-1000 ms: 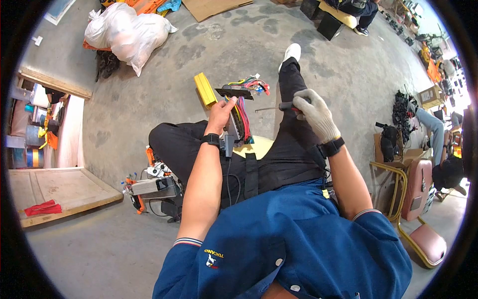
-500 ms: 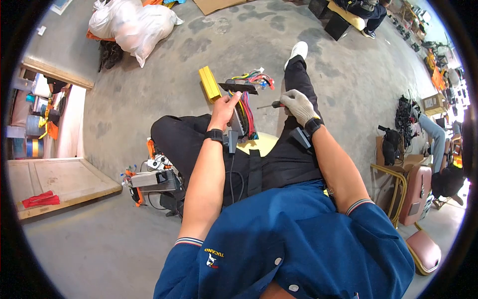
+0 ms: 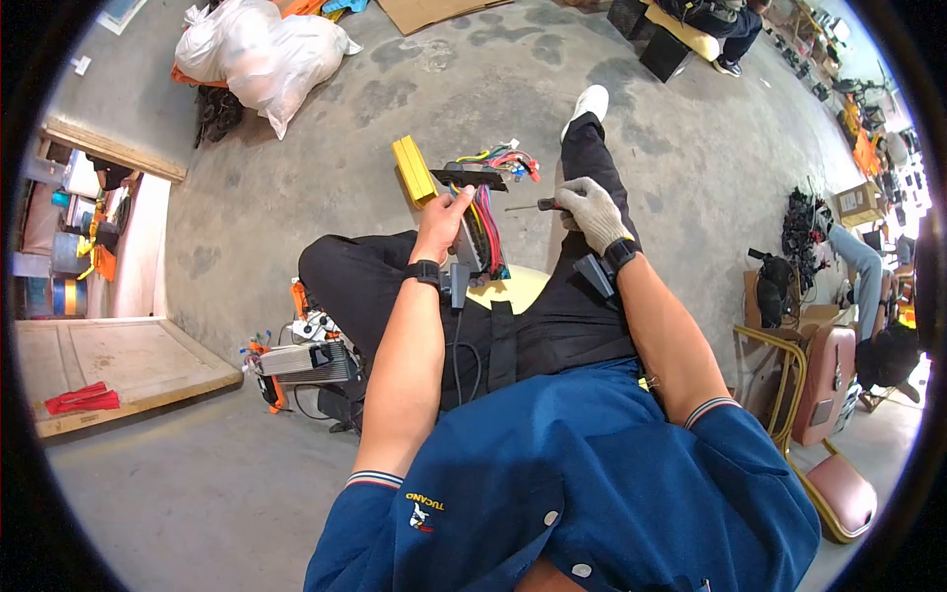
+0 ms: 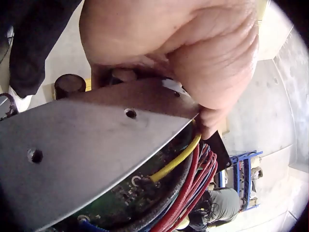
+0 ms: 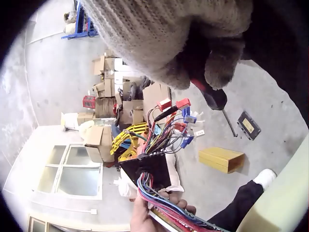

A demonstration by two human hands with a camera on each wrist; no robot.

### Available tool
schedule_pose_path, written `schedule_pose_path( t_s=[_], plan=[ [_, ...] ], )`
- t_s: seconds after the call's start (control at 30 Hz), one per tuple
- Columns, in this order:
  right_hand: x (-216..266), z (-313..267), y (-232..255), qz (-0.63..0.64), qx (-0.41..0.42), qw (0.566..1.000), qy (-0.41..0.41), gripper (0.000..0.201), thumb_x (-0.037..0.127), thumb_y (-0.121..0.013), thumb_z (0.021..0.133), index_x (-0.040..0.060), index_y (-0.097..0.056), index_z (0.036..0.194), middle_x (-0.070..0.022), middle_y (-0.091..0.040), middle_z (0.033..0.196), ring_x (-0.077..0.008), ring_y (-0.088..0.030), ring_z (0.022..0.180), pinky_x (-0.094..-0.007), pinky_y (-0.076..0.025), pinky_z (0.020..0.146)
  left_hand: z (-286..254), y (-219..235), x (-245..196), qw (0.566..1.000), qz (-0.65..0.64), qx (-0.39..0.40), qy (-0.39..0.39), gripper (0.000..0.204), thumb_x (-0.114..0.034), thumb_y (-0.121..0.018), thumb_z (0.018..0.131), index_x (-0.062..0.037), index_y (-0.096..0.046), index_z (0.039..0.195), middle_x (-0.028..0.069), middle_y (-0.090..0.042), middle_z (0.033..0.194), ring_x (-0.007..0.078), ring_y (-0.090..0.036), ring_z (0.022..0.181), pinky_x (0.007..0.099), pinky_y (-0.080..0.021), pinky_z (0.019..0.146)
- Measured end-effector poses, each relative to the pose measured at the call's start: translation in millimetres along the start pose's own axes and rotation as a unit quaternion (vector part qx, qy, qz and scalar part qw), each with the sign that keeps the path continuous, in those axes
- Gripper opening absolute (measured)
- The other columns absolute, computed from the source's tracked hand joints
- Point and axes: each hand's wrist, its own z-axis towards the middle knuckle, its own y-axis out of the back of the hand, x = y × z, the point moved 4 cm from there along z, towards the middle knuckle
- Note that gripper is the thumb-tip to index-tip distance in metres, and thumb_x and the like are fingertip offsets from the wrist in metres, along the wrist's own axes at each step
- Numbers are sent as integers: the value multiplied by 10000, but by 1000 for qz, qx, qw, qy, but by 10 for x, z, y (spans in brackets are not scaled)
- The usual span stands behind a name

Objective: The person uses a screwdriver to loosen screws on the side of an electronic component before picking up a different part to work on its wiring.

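Note:
My bare left hand (image 3: 440, 227) grips a circuit board on a metal plate (image 4: 96, 130), near its black end plate (image 3: 472, 179). Red, yellow and blue wires (image 5: 169, 208) run along the board and through the end plate to a bunch of coloured connectors (image 5: 183, 121). A yellow metal housing (image 3: 414, 172) lies just beyond the left hand. My gloved right hand (image 3: 594, 213) holds a screwdriver (image 3: 546, 204) by its dark and red handle, its shaft pointing left toward the wires without touching them. The glove hides part of the handle.
White bags (image 3: 261, 61) lie on the floor at upper left. A finned metal unit (image 3: 304, 361) with orange parts stands beside the left knee. A pink chair (image 3: 829, 385) is at right, and a seated person (image 3: 725, 30) at the top right.
My right hand has moved left and down, closer to the wires, with the screwdriver. The left hand keeps its hold on the board; the head view has shifted slightly.

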Motion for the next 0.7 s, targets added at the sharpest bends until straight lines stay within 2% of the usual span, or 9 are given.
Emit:
schedule_pose_path(
  t_s=[0.17,0.3,0.37,0.4,0.43,0.5,0.57,0.7],
  plan=[
    [148,-82,-34,4,6,1000,-12,353,206,-677,861,-50,-622,1097,-105,-675,819,-132,-619,615,-268,-505,575,31,55,58,1000,-7,-7,-9,480,-509,-689,911,-68,-612,737,-29,-517,671,83,-443,601,279,-360,547],
    [108,-58,-56,45,22,999,-17,355,208,-674,866,-56,-621,1098,-100,-672,829,-132,-619,626,-262,-508,583,-3,111,76,997,-76,-10,-8,436,-464,-690,931,-73,-627,749,-33,-566,717,77,-481,639,264,-391,589],
    [130,-111,-50,64,28,997,-30,354,207,-667,874,-69,-619,1091,-94,-660,826,-129,-620,630,-254,-514,593,-8,161,87,997,-70,1,17,415,-453,-666,952,-39,-697,947,-6,-656,879,86,-560,817,278,-443,761],
    [117,-104,-48,62,30,997,-31,354,207,-667,874,-69,-619,1091,-94,-660,826,-129,-620,630,-254,-514,593,-17,161,79,996,-81,0,25,423,-451,-666,951,-30,-702,957,4,-668,900,95,-566,836,282,-446,776],
    [87,-94,-53,105,35,993,-41,352,204,-662,879,-76,-618,1087,-93,-652,819,-129,-617,621,-252,-518,589,-31,143,70,996,-83,-3,26,423,-451,-666,951,-30,-702,957,4,-668,900,95,-566,836,282,-446,776],
    [32,-24,-83,150,43,987,-49,349,200,-656,883,-83,-617,1083,-92,-644,813,-129,-615,612,-251,-521,585,-24,125,12,998,-53,-29,-4,453,-476,-692,922,-62,-633,748,-20,-572,724,87,-493,656,277,-396,595],
    [31,38,-96,151,46,984,-83,329,185,-645,881,-92,-619,1058,-90,-630,793,-134,-606,582,-258,-519,558,63,131,83,999,-25,-28,-15,482,-502,-692,909,-50,-637,749,-18,-551,709,97,-473,650,293,-385,595],
    [99,63,-125,156,38,983,-87,299,189,-637,878,-82,-632,1003,-87,-621,771,-135,-598,560,-267,-511,531,111,47,138,1000,-14,-4,1,537,-544,-695,885,-28,-633,751,-10,-539,707,104,-465,659,303,-380,601]
  ],
)
